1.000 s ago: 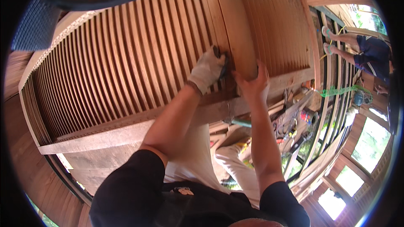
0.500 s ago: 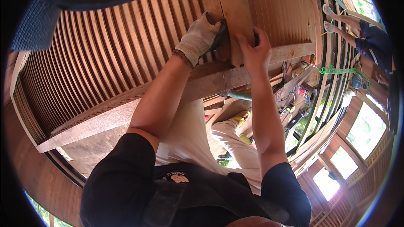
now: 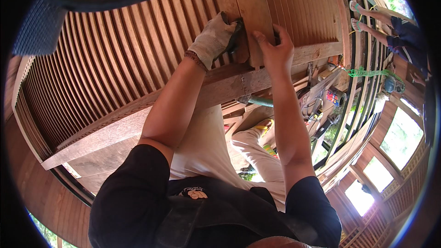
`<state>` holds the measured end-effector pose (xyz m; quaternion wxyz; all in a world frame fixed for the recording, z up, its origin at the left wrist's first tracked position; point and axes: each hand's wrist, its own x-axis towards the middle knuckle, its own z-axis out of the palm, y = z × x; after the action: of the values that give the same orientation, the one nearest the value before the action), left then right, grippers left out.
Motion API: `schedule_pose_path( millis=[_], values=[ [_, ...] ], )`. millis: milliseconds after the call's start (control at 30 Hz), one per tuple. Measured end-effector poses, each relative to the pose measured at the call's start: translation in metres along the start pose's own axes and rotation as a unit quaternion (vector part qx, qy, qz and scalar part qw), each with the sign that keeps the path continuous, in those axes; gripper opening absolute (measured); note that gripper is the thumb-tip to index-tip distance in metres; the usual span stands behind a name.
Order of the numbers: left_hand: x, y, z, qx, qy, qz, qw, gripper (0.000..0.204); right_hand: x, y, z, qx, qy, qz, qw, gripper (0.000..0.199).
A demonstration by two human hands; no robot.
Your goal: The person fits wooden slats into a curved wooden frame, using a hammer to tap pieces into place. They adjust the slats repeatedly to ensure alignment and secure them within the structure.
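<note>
A slatted wooden panel fills the upper left, its long ribs set in a wooden frame. Across its right part lies a flat wooden board, its near end by the frame's edge. My right hand is bare and grips this board's right edge, thumb on top and fingers curled over the side. My left hand, in a pale glove with dark fingers, is closed against the board's left edge. A small dark wooden block shows just below those fingers. What the left fingers hold is hidden.
A black cable or strap crosses the top left close to the camera. Below right lie a green-blue tube, a round can and loose wood pieces. Open floor joists and green cord are at the right, near another person's legs.
My view has shifted slightly. Both hands and the near end of the board sit a little higher and further left in the picture, with the grips much the same.
</note>
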<state>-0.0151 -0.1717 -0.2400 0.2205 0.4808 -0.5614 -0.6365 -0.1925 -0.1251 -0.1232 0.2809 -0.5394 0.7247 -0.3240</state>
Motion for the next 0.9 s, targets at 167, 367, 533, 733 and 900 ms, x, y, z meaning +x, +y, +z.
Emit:
schedule_pose_path(
  millis=[167, 367, 533, 733, 900],
  values=[
    [-0.01, 0.042, 0.005, -0.153, 0.043, -0.153, 0.975, 0.043, -0.001, 0.01, 0.0, -0.03, 0.02, -0.011, 0.999, 0.057],
    [-0.016, 0.05, 0.003, -0.088, 0.058, -0.122, 0.987, 0.044, -0.001, 0.008, 0.003, -0.061, 0.036, -0.023, 0.997, 0.056],
    [-0.028, 0.067, 0.0, -0.035, 0.054, -0.106, 0.992, 0.045, -0.006, 0.002, 0.004, -0.067, 0.049, -0.016, 0.996, 0.055],
    [-0.015, 0.019, 0.014, 0.106, 0.127, 0.099, 0.981, 0.031, 0.005, 0.009, -0.006, -0.138, -0.005, -0.066, 0.988, 0.067],
    [-0.019, 0.034, 0.008, 0.01, 0.114, 0.009, 0.993, 0.044, 0.011, -0.022, -0.001, -0.129, -0.107, -0.005, 0.986, 0.088]
  ],
)
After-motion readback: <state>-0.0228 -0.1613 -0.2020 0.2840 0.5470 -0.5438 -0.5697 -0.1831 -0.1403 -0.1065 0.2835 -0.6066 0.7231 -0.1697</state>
